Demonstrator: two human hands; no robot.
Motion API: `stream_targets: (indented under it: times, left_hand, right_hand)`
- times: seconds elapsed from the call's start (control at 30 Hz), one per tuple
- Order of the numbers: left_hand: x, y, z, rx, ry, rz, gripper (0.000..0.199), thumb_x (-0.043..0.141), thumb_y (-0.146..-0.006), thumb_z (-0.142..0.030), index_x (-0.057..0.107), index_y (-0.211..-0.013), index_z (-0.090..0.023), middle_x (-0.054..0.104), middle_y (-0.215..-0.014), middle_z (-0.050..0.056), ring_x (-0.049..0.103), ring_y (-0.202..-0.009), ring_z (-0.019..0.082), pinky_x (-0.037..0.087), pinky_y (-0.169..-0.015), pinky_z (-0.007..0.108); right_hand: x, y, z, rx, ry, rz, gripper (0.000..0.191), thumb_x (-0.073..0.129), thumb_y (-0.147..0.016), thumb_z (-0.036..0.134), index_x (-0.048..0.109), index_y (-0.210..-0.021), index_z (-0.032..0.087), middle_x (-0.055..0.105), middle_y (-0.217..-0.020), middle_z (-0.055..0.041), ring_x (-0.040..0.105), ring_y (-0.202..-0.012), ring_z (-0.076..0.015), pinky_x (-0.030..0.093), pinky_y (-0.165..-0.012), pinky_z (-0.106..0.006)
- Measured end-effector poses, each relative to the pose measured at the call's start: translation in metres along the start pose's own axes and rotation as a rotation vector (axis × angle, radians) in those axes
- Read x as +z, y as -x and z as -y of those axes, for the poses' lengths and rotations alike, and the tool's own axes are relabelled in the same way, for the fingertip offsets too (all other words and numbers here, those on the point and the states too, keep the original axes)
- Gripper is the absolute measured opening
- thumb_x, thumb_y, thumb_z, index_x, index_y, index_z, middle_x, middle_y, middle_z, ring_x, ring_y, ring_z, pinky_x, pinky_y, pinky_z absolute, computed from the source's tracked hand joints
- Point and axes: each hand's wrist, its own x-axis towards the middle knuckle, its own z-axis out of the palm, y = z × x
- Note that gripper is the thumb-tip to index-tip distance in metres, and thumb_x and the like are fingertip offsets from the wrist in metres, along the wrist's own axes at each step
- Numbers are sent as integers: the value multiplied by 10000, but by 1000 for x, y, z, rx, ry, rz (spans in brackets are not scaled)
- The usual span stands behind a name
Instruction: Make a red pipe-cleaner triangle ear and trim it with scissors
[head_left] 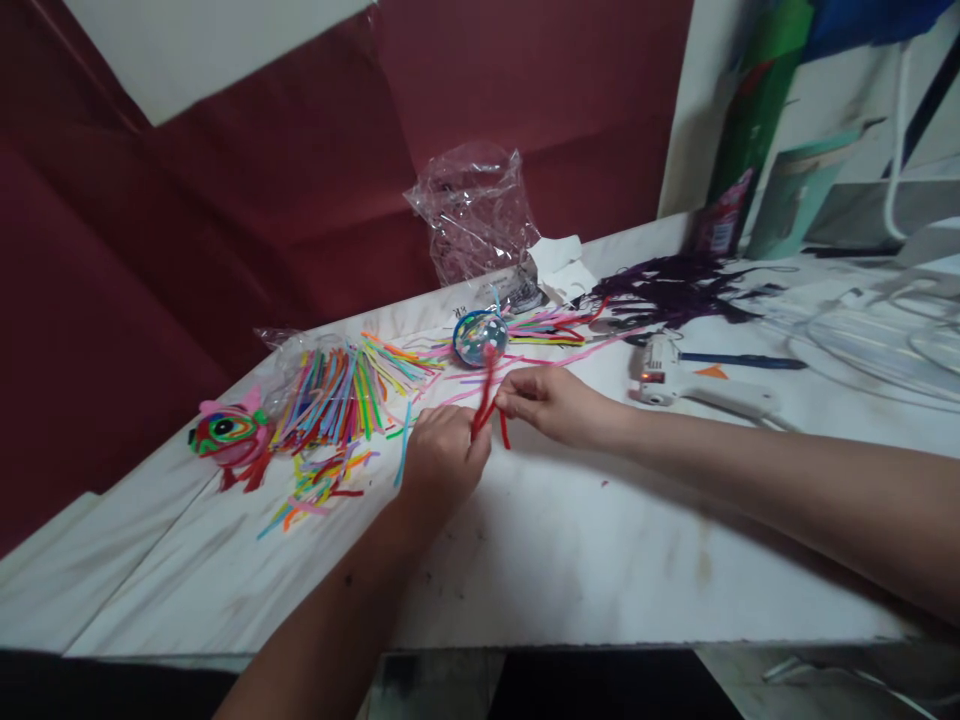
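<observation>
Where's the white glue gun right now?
In the head view, the glue gun lies on the tabletop, right of the person's right hand, with an orange scrap and dark stick beside it.

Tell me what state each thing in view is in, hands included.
Left hand: closed around red strips
Right hand: pinching the red strips
Red strips: bent, held up
Glue gun: lying down, orange light glowing
Figure: standing
Clear bag: crumpled
Short strips: scattered
Purple strands: loosely heaped
</observation>
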Motion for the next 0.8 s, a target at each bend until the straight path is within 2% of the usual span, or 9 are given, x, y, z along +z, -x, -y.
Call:
stream_targets:
  times: [0.07, 0.13, 0.23, 0.33, 0.4, 0.5, 0.63, 0.7, 0.8]
  left_hand:
    - [-1, 0, -3, -164, 273, 53, 202, 524, -699, -177, 582, -892, -164, 640, -774, 40, 583, -748, 173, 425, -715, 294]
    - [-2, -1, -5, -346, 536, 116, 286, 498, -673, -134, 570, -948, -168, 645, -814, 33, 582, -754, 159, 432, -690, 273]
    - [-5, -4, -6, -547, 848, 136, 220, 465, -715, -182, 592, -891, -148, 637, -734, 37, 562, -675, 142, 422, -640, 265]
    - [-5, -7, -5, -667, 1068, 114, 238, 461, -765, -310, 602, -824, -128, 607, -623, 28, 512, -557, 117, 401, -591, 260]
    - [-5, -8, -5, -692, 1107, 181, 232, 499, -742, -336, 598, -715, -129, 569, -563, 9, 471, -506, 100, 375, -545, 246]
    - [-5, -7, -6, -669, 982, 282, 183, 562, -691, -306, 575, -619, -138, 529, -523, -20, 432, -480, 83, 339, -510, 225]
    - [-6, -5, -10, -556, 722, 243, 191, 569, -700, -310, 541, -592, -154, 471, -489, -55, 387, -464, 73, 297, -477, 206]
    - [-6, -4, -11, -521, 712, 223, 206, 555, -717, -322, 523, -593, -160, 444, -479, -64, 371, -459, 71, 290, -467, 201]
    - [-5, -4, -12, -540, 820, 222, 167, 561, -714, -307, 534, -639, -160, 464, -518, -60, 399, -486, 75, 310, -480, 196]
  right_hand:
    - [-3, -2, -2, -27, -49, -20, 238, 460, -779, 345, 501, -640, 157, 430, -569, 26, 391, -545, -102, 310, -512, -216]
    - [-6, -3, -6, -41, -81, -26, 236, 452, -785, 348, 522, -680, 149, 461, -604, 14, 422, -574, -111, 333, -539, -227]
    - [-9, -5, -12, -55, -102, -16, 211, 464, -780, 328, 521, -686, 148, 488, -632, 4, 447, -597, -119, 351, -558, -236]
    - [-8, -6, -15, -80, -124, 19, 186, 481, -775, 311, 523, -689, 151, 502, -641, 4, 454, -601, -120, 361, -563, -237]
    - [-6, -6, -15, -99, -144, 51, 184, 482, -780, 309, 537, -706, 151, 522, -656, -1, 468, -615, -123, 370, -576, -241]
    - [-4, -4, -15, -80, -185, 81, 198, 484, -789, 322, 541, -714, 149, 532, -659, 0, 484, -621, -123, 376, -582, -242]
    - [-4, -3, -14, -18, -236, 108, 247, 470, -804, 366, 528, -705, 147, 495, -606, 24, 458, -569, -103, 361, -554, -228]
    - [-4, -3, -13, 5, -260, 122, 259, 475, -803, 380, 525, -701, 147, 486, -586, 30, 443, -539, -93, 347, -531, -221]
    - [-5, -2, -6, 39, -303, 109, 277, 493, -789, 408, 511, -686, 151, 476, -555, 38, 420, -500, -83, 325, -503, -217]
